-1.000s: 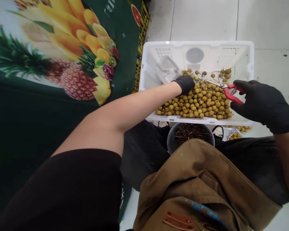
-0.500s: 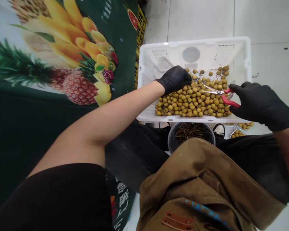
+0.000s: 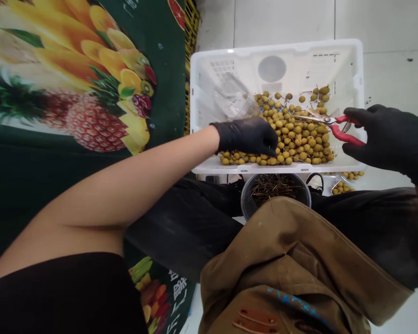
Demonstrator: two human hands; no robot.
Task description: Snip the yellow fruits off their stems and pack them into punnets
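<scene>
Matt black gloves; glossy white plastic crate [image 3: 358, 69]; shears [image 3: 334, 126] with shiny metal blades, red plastic handles.

1. The longans [image 3: 296, 139] are small, round and yellow-brown, heaped loose against the near wall inside the white crate [image 3: 357, 69]; a few lie scattered toward its far side.
2. The shears [image 3: 334, 126] have red handles and pale metal blades, lie nearly level over the heap, and point left with the blades almost together.

Fruit [image 3: 296, 139] in crate [image 3: 209, 93]; bucket [image 3: 245, 204] before it.
</scene>
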